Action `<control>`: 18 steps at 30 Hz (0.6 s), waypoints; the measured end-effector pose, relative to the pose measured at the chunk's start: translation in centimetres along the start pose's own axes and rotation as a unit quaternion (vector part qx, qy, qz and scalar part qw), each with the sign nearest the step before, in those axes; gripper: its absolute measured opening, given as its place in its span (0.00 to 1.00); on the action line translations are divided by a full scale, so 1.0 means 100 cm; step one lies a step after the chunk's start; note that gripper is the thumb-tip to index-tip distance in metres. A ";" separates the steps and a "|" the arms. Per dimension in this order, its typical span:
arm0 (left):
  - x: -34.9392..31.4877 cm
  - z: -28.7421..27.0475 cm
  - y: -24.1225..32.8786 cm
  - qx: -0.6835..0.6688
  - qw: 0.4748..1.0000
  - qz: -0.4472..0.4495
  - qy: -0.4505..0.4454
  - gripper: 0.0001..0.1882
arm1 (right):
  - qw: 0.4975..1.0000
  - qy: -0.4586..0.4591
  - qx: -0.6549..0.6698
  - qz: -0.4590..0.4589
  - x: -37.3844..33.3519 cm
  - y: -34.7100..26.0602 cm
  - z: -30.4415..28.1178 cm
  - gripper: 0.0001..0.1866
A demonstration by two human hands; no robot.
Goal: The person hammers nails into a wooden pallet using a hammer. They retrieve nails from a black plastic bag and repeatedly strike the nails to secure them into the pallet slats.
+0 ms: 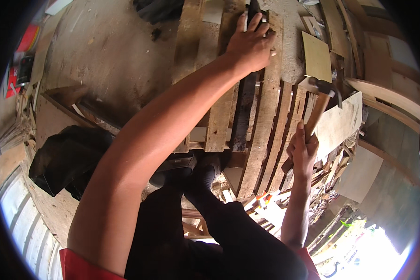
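My left arm reaches far forward, and my left hand is curled over a dark wooden plank, fingers somewhat apart along its far part. The palm hides the plank's middle, and whatever lies under the fingers cannot be made out. This plank lies lengthwise among paler, rough slats beside it. On the right, my right hand is closed round the wooden handle of a claw hammer. The hammer stands upright, its dark metal head above the hand and apart from the slats.
My shoes are at the slats' near end. A black bag-like bundle lies at the left. Scrap wood is heaped at the right, near a pale board. Red containers stand at the far left.
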State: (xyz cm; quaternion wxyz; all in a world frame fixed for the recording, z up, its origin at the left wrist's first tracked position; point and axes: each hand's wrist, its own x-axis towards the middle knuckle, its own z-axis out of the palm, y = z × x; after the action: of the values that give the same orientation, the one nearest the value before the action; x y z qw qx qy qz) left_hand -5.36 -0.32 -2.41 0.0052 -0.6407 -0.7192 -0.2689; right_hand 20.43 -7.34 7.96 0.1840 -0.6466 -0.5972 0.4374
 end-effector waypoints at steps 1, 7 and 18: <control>0.002 -0.001 0.000 0.001 1.000 0.004 -0.020 0.27 | 0.999 0.022 0.001 -0.025 0.007 0.006 -0.009 0.20; 0.002 0.000 -0.010 0.014 0.999 0.044 0.013 0.25 | 0.937 0.193 -0.282 -0.069 0.041 0.057 -0.052 0.19; 0.001 -0.022 0.002 -0.089 0.992 0.071 0.058 0.23 | 0.954 0.173 -0.229 -0.091 0.059 0.102 -0.059 0.19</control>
State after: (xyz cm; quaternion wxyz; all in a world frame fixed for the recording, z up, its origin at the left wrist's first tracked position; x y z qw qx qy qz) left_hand -5.99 -1.09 -0.41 0.0090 -0.6715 -0.6432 -0.3679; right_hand 30.75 -2.35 1.42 0.1709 -0.6802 -0.6964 0.1518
